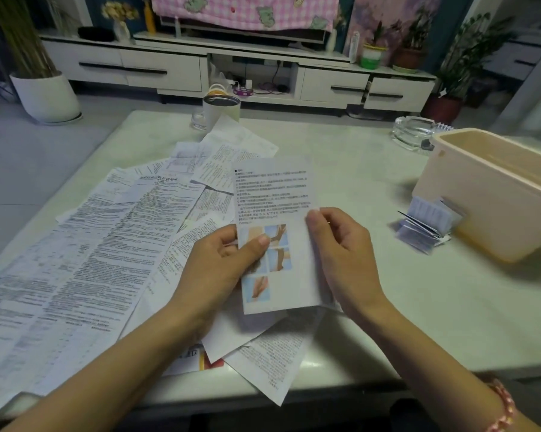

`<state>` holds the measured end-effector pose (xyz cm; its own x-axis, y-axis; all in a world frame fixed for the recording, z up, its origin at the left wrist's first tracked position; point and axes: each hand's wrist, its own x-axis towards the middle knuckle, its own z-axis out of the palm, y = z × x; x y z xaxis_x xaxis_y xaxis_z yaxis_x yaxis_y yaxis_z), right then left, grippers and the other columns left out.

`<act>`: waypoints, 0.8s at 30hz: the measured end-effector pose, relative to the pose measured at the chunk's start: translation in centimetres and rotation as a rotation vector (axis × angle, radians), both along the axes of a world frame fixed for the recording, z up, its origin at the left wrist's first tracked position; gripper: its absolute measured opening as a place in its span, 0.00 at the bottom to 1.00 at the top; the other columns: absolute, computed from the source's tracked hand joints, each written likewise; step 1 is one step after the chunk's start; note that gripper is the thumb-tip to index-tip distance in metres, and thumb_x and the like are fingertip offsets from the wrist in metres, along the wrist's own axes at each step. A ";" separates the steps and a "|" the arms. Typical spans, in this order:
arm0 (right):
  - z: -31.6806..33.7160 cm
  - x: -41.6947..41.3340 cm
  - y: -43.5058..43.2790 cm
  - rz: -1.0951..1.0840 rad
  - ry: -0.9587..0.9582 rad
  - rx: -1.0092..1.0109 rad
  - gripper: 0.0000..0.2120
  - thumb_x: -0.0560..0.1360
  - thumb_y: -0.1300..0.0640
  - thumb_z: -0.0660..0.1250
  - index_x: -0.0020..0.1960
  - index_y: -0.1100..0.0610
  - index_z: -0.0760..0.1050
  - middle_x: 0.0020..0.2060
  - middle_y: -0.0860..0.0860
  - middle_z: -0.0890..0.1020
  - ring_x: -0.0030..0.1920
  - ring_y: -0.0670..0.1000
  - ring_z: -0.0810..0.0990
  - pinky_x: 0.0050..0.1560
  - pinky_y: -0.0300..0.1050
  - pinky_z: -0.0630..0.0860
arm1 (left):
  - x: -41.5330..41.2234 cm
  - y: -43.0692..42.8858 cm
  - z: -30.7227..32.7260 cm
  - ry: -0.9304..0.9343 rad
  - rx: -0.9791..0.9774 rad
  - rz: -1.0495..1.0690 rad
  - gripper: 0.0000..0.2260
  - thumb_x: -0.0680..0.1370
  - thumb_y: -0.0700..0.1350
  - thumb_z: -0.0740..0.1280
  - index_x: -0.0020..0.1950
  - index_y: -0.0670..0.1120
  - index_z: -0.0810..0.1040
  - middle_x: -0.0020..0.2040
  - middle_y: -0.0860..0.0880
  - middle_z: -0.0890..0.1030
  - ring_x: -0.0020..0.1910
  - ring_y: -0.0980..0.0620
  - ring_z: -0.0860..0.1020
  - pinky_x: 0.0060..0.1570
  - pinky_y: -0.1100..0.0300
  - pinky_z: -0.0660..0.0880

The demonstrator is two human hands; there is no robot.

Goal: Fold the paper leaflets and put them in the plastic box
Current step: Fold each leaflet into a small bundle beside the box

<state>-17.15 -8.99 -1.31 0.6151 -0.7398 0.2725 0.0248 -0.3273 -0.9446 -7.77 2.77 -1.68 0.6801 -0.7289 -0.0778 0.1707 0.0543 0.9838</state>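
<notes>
At the centre of the frame both hands hold one leaflet (275, 210) upright above the surface (372, 188). The left hand (219, 263) grips its left edge, thumb lying across the small colour pictures; the right hand (340, 244) pinches its right edge between thumb and fingers. Unfolded leaflets (107, 244) lie spread and overlapping across the left half of the frame. The plastic box (481, 194) stands open at the right edge, with a few folded leaflets (428, 226) just beside its left wall. A glass ashtray (414, 132) sits behind the box.
</notes>
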 end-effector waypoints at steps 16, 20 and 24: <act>1.0 -0.3 1.0 0.321 0.133 0.233 0.08 0.79 0.58 0.61 0.50 0.60 0.77 0.18 0.50 0.70 0.15 0.44 0.63 0.17 0.32 0.59 | 0.9 0.0 1.0 0.157 -0.159 0.141 0.07 0.72 0.43 0.66 0.46 0.44 0.80 0.42 0.46 0.85 0.40 0.49 0.84 0.41 0.56 0.82; 1.7 -0.9 -0.7 0.465 0.320 0.307 0.09 0.78 0.55 0.62 0.45 0.58 0.78 0.18 0.49 0.68 0.15 0.43 0.60 0.17 0.30 0.56 | 2.5 0.1 1.9 0.195 -0.213 0.223 0.05 0.77 0.41 0.63 0.49 0.46 0.78 0.40 0.53 0.85 0.38 0.56 0.83 0.36 0.62 0.80; 1.7 -1.6 -2.2 0.444 0.351 0.260 0.10 0.79 0.56 0.60 0.46 0.60 0.76 0.19 0.47 0.67 0.19 0.43 0.63 0.18 0.32 0.60 | 2.8 0.3 2.0 0.192 -0.129 0.205 0.07 0.79 0.42 0.61 0.46 0.43 0.77 0.36 0.51 0.85 0.35 0.55 0.83 0.31 0.62 0.80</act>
<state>-18.80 -11.16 0.36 0.8996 -0.4076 -0.1566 -0.2209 -0.1153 -0.9685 -4.99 3.04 0.31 0.7960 -0.5900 -0.1351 0.3256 0.2292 0.9173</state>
